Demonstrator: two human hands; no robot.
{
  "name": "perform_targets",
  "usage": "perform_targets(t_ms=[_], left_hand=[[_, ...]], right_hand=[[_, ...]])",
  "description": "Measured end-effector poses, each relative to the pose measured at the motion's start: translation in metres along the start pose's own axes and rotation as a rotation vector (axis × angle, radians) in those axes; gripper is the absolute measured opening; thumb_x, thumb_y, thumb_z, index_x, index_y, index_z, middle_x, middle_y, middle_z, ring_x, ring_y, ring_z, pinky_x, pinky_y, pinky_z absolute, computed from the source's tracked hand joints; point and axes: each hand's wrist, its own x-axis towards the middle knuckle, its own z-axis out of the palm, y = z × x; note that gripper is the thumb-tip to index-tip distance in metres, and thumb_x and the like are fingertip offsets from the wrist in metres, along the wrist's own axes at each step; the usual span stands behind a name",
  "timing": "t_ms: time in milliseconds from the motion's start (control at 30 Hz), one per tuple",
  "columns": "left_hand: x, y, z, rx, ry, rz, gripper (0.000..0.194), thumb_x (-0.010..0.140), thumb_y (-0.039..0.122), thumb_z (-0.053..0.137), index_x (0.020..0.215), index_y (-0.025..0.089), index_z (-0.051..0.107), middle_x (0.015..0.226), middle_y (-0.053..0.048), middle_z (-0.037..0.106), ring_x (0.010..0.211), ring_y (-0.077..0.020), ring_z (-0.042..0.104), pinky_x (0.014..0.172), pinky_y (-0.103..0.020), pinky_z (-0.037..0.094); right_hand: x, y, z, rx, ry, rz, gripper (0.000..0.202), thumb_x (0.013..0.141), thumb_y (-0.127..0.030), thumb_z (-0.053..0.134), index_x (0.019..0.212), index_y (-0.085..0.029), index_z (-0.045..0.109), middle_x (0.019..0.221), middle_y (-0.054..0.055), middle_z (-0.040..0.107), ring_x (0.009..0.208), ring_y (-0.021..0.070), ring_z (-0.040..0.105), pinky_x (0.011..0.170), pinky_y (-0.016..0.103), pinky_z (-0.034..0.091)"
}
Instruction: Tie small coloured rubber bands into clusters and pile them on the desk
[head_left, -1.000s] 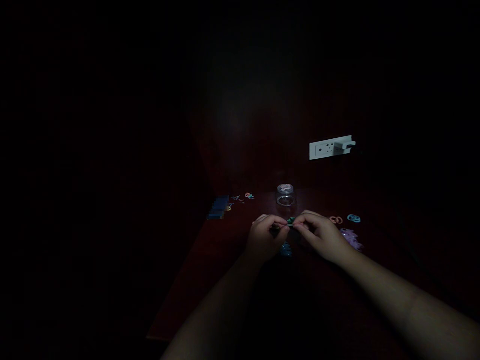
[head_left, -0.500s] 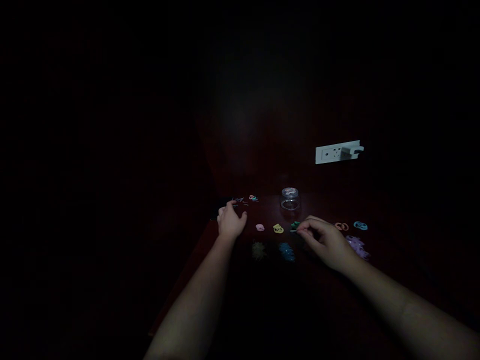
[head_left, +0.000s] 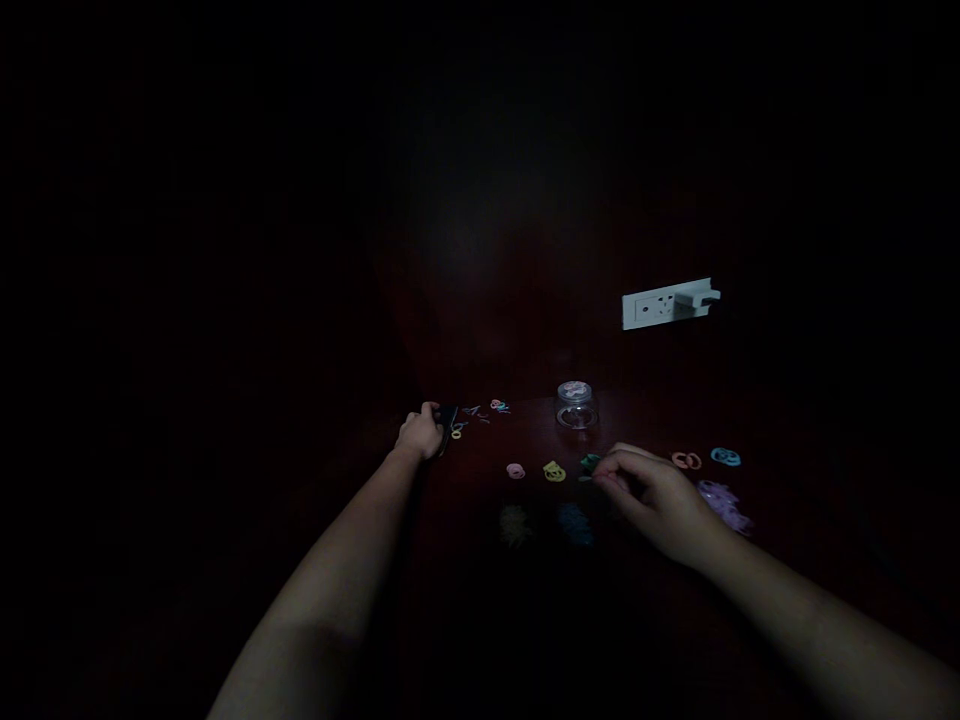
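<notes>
My left hand [head_left: 421,432] is at the table's left edge, its fingers bent round the side of a dark flat object [head_left: 448,420]. My right hand [head_left: 652,495] has thumb and forefinger pinched beside a green pile [head_left: 590,463]; a small pale green piece [head_left: 584,479] shows at the fingertips. Left of it lie yellow bands [head_left: 554,471] and pink bands [head_left: 515,471]. Orange bands [head_left: 685,460] and blue bands [head_left: 725,457] lie beyond my right hand. Nearer to me are a brownish pile [head_left: 514,524], a dark blue pile [head_left: 576,523] and a purple pile [head_left: 724,507].
A clear jar [head_left: 576,408] with a lid stands at the back of the dark red table. Loose small bands [head_left: 499,405] lie scattered at the back left, with a yellow ring [head_left: 456,435] near the dark object. A white socket panel [head_left: 660,306] holds a plug.
My left hand has moved left from the scattered bands to the dark object, uncovering the yellow ring. My right hand stays pinched by the green pile. The view has shifted slightly.
</notes>
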Motion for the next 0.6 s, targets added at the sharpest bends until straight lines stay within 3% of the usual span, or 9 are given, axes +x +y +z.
perform_targets(t_ms=[133,200,267,367,467,600], left_hand=[[-0.024,0.011,-0.008,-0.059,0.088,0.055,0.049,0.084,0.017,0.050,0.132,0.020,0.046,0.126,-0.012,0.061,0.124,-0.0248,0.052,0.104,-0.037,0.040],[-0.047,0.029,-0.009,-0.094,0.129,0.114,0.047,0.084,0.016,0.051,0.130,0.021,0.048,0.126,-0.011,0.060,0.122,-0.0223,0.054,0.104,-0.035,0.041],[-0.076,0.056,-0.007,-0.248,0.147,0.299,0.036,0.083,0.014,0.053,0.119,0.020,0.055,0.118,-0.008,0.064,0.109,-0.0185,0.061,0.098,-0.031,0.046],[-0.121,0.105,0.002,-0.532,0.021,0.543,0.028,0.086,0.024,0.056,0.113,0.019,0.058,0.108,-0.006,0.068,0.080,-0.0134,0.066,0.079,-0.028,0.054],[-0.156,0.143,0.007,-0.627,-0.055,0.650,0.030,0.085,0.032,0.063,0.113,0.021,0.062,0.104,-0.004,0.071,0.074,-0.0117,0.064,0.072,-0.025,0.054],[-0.174,0.157,0.009,-0.672,-0.005,0.661,0.020,0.082,0.031,0.067,0.099,0.021,0.069,0.088,-0.002,0.073,0.068,-0.0119,0.064,0.067,-0.023,0.053]], right_hand=[[0.000,-0.003,-0.001,-0.001,0.008,-0.004,0.016,0.090,-0.025,0.052,0.076,-0.021,0.058,0.069,0.001,0.052,0.060,0.0141,0.049,0.054,0.027,0.041],[0.001,-0.005,-0.001,0.004,0.002,-0.009,0.016,0.090,-0.025,0.052,0.076,-0.022,0.058,0.069,0.001,0.052,0.060,0.0142,0.050,0.054,0.027,0.041],[0.001,-0.006,-0.001,0.009,-0.009,-0.012,0.016,0.091,-0.025,0.052,0.076,-0.021,0.058,0.070,0.001,0.052,0.061,0.0144,0.050,0.055,0.027,0.041],[0.002,-0.005,0.000,0.011,-0.020,-0.010,0.016,0.091,-0.026,0.051,0.078,-0.021,0.059,0.072,0.001,0.053,0.063,0.0151,0.051,0.057,0.028,0.041],[0.002,-0.003,0.001,0.004,-0.007,-0.001,0.015,0.091,-0.026,0.052,0.080,-0.021,0.061,0.075,0.002,0.055,0.065,0.0159,0.053,0.058,0.029,0.042],[0.002,-0.002,0.000,-0.004,0.021,0.015,0.015,0.089,-0.025,0.053,0.078,-0.021,0.062,0.073,0.002,0.056,0.065,0.0160,0.053,0.058,0.028,0.042]])
